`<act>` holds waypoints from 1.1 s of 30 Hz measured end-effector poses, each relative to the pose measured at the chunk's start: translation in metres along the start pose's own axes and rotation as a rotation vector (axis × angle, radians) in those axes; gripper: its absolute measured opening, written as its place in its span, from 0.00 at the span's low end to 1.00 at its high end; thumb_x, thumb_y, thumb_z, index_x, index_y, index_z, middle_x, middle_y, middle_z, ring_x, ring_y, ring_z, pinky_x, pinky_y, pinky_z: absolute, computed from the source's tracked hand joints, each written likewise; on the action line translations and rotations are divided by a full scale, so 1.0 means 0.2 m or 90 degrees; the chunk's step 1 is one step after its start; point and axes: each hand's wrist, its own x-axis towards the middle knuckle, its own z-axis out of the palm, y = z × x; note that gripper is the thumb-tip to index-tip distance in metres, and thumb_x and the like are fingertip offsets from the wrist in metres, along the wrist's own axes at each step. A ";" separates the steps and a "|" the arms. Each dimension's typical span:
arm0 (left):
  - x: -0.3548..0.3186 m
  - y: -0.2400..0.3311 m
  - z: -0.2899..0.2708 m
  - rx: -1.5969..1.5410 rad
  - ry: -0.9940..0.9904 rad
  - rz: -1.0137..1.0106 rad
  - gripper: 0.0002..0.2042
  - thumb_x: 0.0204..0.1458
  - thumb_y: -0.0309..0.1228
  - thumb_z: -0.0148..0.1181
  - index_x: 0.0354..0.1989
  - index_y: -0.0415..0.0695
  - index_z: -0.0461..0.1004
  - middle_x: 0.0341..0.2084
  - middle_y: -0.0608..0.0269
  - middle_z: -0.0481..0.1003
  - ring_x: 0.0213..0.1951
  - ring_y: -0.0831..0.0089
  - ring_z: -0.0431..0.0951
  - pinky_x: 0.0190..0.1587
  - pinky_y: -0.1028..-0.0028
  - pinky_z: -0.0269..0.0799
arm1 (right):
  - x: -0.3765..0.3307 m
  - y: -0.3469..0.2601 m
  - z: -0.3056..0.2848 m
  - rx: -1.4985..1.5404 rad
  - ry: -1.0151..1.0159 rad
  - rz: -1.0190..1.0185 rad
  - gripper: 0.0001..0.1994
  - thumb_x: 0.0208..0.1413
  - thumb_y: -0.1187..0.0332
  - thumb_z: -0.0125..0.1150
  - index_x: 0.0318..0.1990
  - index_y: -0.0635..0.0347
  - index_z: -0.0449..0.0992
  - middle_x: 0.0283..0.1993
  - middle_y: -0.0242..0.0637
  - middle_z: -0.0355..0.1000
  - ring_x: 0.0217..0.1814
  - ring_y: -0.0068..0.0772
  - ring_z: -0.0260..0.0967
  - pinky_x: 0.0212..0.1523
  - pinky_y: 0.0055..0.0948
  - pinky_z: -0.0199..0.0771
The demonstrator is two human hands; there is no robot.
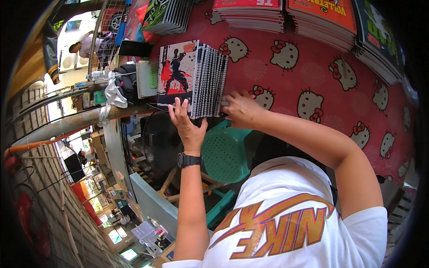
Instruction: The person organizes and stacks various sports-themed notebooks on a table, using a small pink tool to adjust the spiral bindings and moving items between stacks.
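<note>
A stack of spiral-bound notebooks stands near the table's edge, the top cover white with a black figure and red splashes. My left hand lies against its near end, fingers spread over the cover's lower edge and the thumb by the bindings. A dark watch is on that wrist. At the stack's lower right, my right hand has its fingers curled in against the notebooks' side; the fingertips are partly hidden.
More notebook stacks stand along the far side: green-black, red, orange and dark green. A red cartoon-cat tablecloth covers the table. Below its edge is a green plastic stool. Two people are farther off at left.
</note>
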 end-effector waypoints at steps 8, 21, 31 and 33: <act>0.00 -0.01 0.00 -0.002 0.014 0.003 0.41 0.30 0.24 0.67 0.58 0.48 0.53 0.61 0.53 0.51 0.63 0.45 0.44 0.63 0.54 0.43 | 0.01 0.03 -0.03 0.022 -0.020 -0.016 0.14 0.37 0.60 0.63 0.33 0.53 0.78 0.41 0.38 0.67 0.49 0.39 0.62 0.44 0.40 0.64; 0.21 -0.11 -0.27 -0.213 -0.061 -0.061 0.24 0.39 0.28 0.57 0.50 0.42 0.68 0.51 0.54 0.67 0.55 0.57 0.63 0.59 0.63 0.52 | 0.28 0.09 -0.16 0.291 -0.478 0.230 0.17 0.47 0.57 0.55 0.23 0.66 0.75 0.25 0.49 0.72 0.27 0.48 0.71 0.34 0.42 0.71; 0.63 -0.72 -0.12 -0.955 -0.402 -0.447 0.24 0.52 0.43 0.55 0.53 0.39 0.66 0.47 0.59 0.70 0.47 0.75 0.69 0.51 0.75 0.63 | -0.18 0.11 -0.49 -0.104 0.079 0.433 0.21 0.46 0.64 0.59 0.48 0.63 0.69 0.49 0.50 0.65 0.53 0.49 0.62 0.54 0.40 0.61; 0.64 -0.73 -0.05 -0.887 -0.401 -0.486 0.24 0.51 0.44 0.57 0.51 0.39 0.67 0.45 0.60 0.71 0.44 0.76 0.71 0.48 0.74 0.65 | -0.12 0.05 -0.35 0.179 0.178 0.506 0.32 0.50 0.56 0.58 0.56 0.72 0.59 0.57 0.58 0.59 0.60 0.54 0.55 0.60 0.38 0.55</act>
